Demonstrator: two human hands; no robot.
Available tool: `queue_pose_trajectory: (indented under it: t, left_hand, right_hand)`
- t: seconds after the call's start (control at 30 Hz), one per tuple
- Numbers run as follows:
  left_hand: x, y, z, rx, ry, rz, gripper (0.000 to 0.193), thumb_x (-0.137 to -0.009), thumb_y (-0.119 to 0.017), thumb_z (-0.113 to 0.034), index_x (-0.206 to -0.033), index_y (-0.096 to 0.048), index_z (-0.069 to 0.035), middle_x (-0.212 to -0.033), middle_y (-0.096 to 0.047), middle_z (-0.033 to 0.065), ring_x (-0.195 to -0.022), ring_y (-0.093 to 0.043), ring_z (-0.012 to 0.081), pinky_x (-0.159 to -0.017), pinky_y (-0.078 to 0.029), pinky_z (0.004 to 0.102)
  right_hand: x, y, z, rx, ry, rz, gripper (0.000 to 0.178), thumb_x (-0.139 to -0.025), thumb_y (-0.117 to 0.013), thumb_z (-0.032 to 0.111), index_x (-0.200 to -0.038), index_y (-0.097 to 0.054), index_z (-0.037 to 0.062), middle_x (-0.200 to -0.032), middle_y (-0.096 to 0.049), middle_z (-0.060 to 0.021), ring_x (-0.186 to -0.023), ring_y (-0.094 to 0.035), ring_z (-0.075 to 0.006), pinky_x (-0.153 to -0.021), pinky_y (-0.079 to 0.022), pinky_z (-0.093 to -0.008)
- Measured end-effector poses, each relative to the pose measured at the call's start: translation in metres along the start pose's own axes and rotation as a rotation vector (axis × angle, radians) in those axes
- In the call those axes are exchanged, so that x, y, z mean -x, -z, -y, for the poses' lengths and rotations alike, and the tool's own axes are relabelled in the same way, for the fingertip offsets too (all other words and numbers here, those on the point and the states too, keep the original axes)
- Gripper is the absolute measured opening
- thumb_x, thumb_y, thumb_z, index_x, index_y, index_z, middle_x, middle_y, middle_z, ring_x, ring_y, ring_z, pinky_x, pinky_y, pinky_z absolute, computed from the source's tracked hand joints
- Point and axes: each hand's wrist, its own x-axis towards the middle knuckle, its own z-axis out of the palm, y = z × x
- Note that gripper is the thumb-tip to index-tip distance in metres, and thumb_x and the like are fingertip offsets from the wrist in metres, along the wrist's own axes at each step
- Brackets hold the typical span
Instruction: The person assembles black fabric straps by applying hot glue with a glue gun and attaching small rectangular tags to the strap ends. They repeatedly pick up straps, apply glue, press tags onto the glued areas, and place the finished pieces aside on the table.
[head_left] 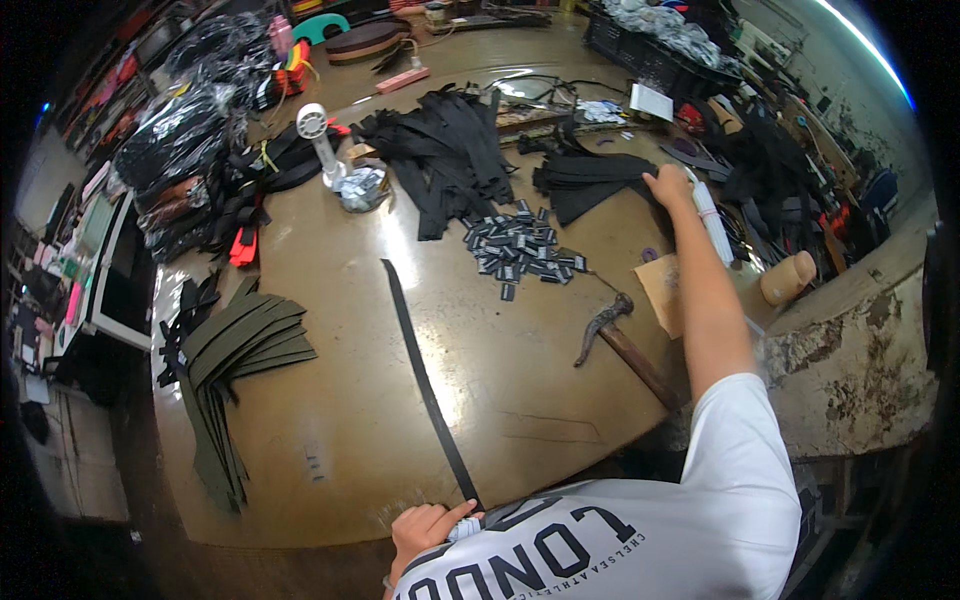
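Note:
A long black strap (424, 365) lies on the brown table, running from the middle to the near edge. At its near end my left hand (425, 528) is closed, fingertips pressed on the strap; a small white piece (466, 528) shows beside them. My right arm reaches far to the right. There my right hand (670, 187) is closed on the end of a fanned bundle of black straps (595, 182); how many it grips is hidden. Left of that bundle lies a heap of small dark labels (515, 245), below a larger pile of black straps (440, 150).
A hammer (635, 350) lies at the right, by a brown paper piece (660, 290). Olive-green straps (240, 345) drape at the left. A white handheld fan (318, 140) stands behind. Plastic-wrapped bundles (180, 140) fill the back left; a black crate (655, 50) sits back right.

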Motion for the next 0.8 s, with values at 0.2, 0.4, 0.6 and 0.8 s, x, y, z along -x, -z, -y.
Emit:
queue_pose_trajectory:
  t: [0.2, 0.4, 0.6, 0.8]
  left_hand:
    - [-0.002, 0.006, -0.001, 0.048, -0.006, 0.041, 0.028, -0.072, -0.080, -0.026, -0.098, -0.076, -0.016, -0.056, -0.040, 0.0007, -0.048, -0.045, 0.0166, -0.045, -0.033, 0.0313]
    - [-0.002, 0.007, 0.002, 0.067, -0.022, 0.037, 0.028, -0.073, -0.078, -0.027, -0.097, -0.075, -0.015, -0.059, -0.043, 0.0014, -0.051, -0.048, 0.0164, -0.048, -0.037, 0.0312]
    - [0.001, 0.003, 0.005, 0.069, -0.052, -0.001, 0.030, -0.074, -0.078, -0.027, -0.100, -0.074, -0.015, -0.061, -0.043, 0.0004, -0.053, -0.049, 0.0158, -0.049, -0.037, 0.0298]
    - [0.006, -0.001, 0.009, 0.063, -0.052, 0.026, 0.043, -0.077, -0.063, -0.041, -0.109, -0.073, -0.015, -0.063, -0.043, 0.0019, -0.055, -0.050, 0.0192, -0.049, -0.037, 0.0329]
  right_hand:
    - [-0.007, 0.034, 0.018, -0.456, 0.241, -0.302, 0.028, -0.088, -0.066, 0.027, -0.098, -0.069, 0.0015, -0.097, -0.071, -0.0169, -0.094, -0.068, -0.0319, -0.083, -0.052, -0.0435]
    - [0.129, 0.176, 0.117, -1.233, 0.863, -0.373, 0.031, -0.098, -0.061, 0.018, -0.127, -0.063, 0.0064, -0.112, -0.064, 0.0003, -0.095, -0.059, -0.0091, -0.082, -0.047, -0.0234]
    - [0.369, 0.150, 0.186, -1.119, 0.924, 0.391, 0.035, -0.093, -0.061, 0.012, -0.128, -0.057, 0.0069, -0.091, -0.068, -0.0213, -0.076, -0.068, -0.0318, -0.070, -0.052, -0.0401]
    - [0.429, 0.070, 0.191, -0.942, 0.758, 0.327, 0.025, -0.092, -0.064, 0.014, -0.115, -0.063, 0.0049, -0.105, -0.067, -0.0115, -0.099, -0.061, -0.0279, -0.089, -0.043, -0.0383]
